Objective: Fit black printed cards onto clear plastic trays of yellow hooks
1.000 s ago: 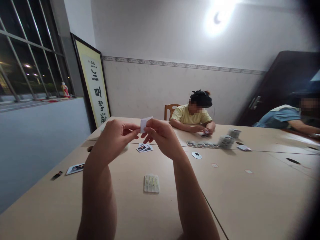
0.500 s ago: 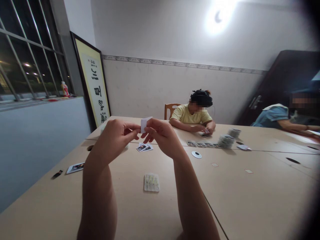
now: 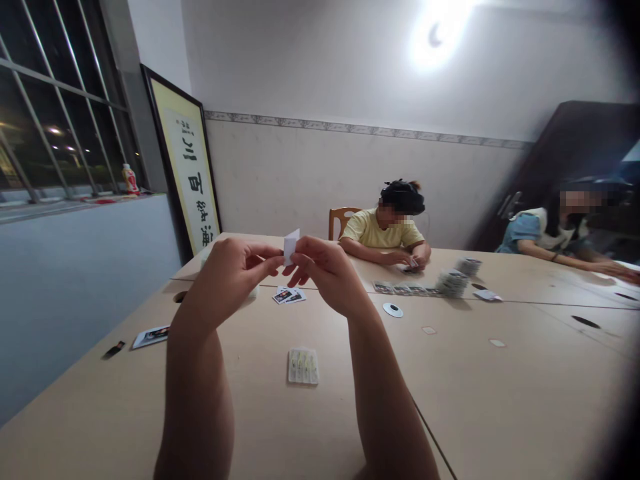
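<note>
"What's over on the left?"

"A barred window [image 3: 65, 100], dark outside with a few lights, and a small red-and-white bottle [image 3: 130, 180] upright on its sill [image 3: 103, 202]."

"And next to that?"

"A tall calligraphy panel [image 3: 189, 160] in a black frame, with dark characters on a pale ground."

"Who's across the tabletop [image 3: 260, 427]?"

"A person in a yellow shirt [image 3: 383, 230], head bent and wearing black headgear [image 3: 401, 197], with a wooden chair [image 3: 342, 217] behind. Farther right sits a person in blue and white [image 3: 527, 230], near a dark door [image 3: 565, 147]."

"Anything higher up?"

"A patterned border [image 3: 325, 125] along the pale wall [image 3: 300, 173], and a glaring lamp [image 3: 441, 33]."
</note>
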A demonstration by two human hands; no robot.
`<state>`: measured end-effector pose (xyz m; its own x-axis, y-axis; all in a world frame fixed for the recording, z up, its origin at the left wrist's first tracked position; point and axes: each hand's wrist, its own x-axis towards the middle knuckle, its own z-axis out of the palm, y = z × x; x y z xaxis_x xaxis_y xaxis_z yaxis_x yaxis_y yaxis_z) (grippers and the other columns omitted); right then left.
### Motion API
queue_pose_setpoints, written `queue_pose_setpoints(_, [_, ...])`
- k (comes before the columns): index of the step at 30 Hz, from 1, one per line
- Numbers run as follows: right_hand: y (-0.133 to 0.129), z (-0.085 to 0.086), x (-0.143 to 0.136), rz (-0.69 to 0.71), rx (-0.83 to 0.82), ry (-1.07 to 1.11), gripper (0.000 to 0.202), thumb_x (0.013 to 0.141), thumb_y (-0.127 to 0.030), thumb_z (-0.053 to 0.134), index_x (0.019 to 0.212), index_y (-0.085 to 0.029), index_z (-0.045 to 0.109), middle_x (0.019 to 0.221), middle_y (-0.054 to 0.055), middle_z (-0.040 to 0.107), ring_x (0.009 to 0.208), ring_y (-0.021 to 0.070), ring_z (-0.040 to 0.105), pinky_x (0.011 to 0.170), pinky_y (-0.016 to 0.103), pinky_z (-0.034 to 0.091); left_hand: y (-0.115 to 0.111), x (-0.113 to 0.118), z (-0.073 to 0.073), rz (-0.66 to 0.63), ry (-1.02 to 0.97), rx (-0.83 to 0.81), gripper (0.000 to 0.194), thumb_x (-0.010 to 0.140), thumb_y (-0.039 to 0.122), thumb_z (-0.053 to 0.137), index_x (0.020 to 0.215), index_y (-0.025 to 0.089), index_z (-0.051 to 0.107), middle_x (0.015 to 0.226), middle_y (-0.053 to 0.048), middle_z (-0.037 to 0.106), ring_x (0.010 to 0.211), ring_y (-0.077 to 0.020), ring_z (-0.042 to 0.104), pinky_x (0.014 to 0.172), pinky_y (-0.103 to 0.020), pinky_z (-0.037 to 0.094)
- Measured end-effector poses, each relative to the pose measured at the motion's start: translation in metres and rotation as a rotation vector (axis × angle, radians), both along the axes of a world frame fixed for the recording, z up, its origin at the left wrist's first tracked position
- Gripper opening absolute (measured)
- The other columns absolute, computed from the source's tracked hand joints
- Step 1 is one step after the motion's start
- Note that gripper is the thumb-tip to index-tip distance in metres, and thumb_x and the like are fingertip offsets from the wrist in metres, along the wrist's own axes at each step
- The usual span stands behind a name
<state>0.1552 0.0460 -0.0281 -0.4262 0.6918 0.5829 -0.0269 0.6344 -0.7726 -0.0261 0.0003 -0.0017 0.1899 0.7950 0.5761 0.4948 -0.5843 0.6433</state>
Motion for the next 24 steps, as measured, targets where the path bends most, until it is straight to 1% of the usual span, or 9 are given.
queue_pose_setpoints(6, [-0.0006,0.0000,-0.0008,0.033,-0.003,-0.001,0.018,0.094,-0.034,0.059,0.084,-0.020,0.060,0.077,-0.001,0.070,0.063,0.0089,0.069,0.058,0.022,0.053,0.0022,-0.0013,0.0008,-0.011,-0.078,-0.037,0.015,0.076,0.033,0.074,0.081,0.023,0.084,0.077,-0.001,0.081,0.076,-0.0192,0.072,0.073,-0.029,0.051])
queue_pose_setpoints(11, [-0.0013,0.0003,-0.0005,0.041,-0.009,-0.005,0.018,0.094,-0.034,0.059,0.084,-0.019,0.060,0.075,-0.001,0.070,0.062,0.0091,0.070,0.057,0.022,0.052,0.0021,-0.0005,0.0009,-0.019,-0.094,-0.046,0.013,0.076,0.032,0.074,0.078,0.023,0.084,0.074,-0.001,0.080,0.074,-0.0181,0.071,0.072,-0.028,0.051])
queue_pose_setpoints(16, [-0.0009,0.0005,0.0001,0.030,-0.026,-0.013,0.017,0.094,-0.034,0.059,0.086,-0.019,0.061,0.076,-0.001,0.070,0.061,0.0093,0.070,0.058,0.023,0.052,0.0031,-0.0029,-0.0012,-0.006,-0.105,-0.033,0.014,0.077,0.028,0.070,0.078,0.022,0.083,0.074,-0.001,0.079,0.076,-0.0183,0.071,0.074,-0.029,0.051])
queue_pose_setpoints(20, [-0.0005,0.0003,-0.0002,0.033,-0.023,-0.005,0.018,0.094,-0.035,0.059,0.085,-0.019,0.061,0.076,-0.001,0.070,0.062,0.0088,0.069,0.057,0.022,0.052,0.0035,-0.0038,-0.0018,0.005,-0.063,-0.037,0.016,0.078,0.031,0.070,0.075,0.020,0.080,0.076,-0.003,0.079,0.077,-0.0199,0.071,0.074,-0.031,0.051])
queue_pose_setpoints(24, [-0.0015,0.0006,0.0000,0.037,-0.019,0.012,0.019,0.094,-0.035,0.060,0.084,-0.019,0.060,0.074,-0.002,0.069,0.061,0.0087,0.069,0.058,0.022,0.052,0.0019,-0.0022,-0.0003,0.040,-0.020,-0.036,0.022,0.079,0.037,0.067,0.078,0.019,0.079,0.074,-0.004,0.078,0.071,-0.0194,0.068,0.070,-0.032,0.050])
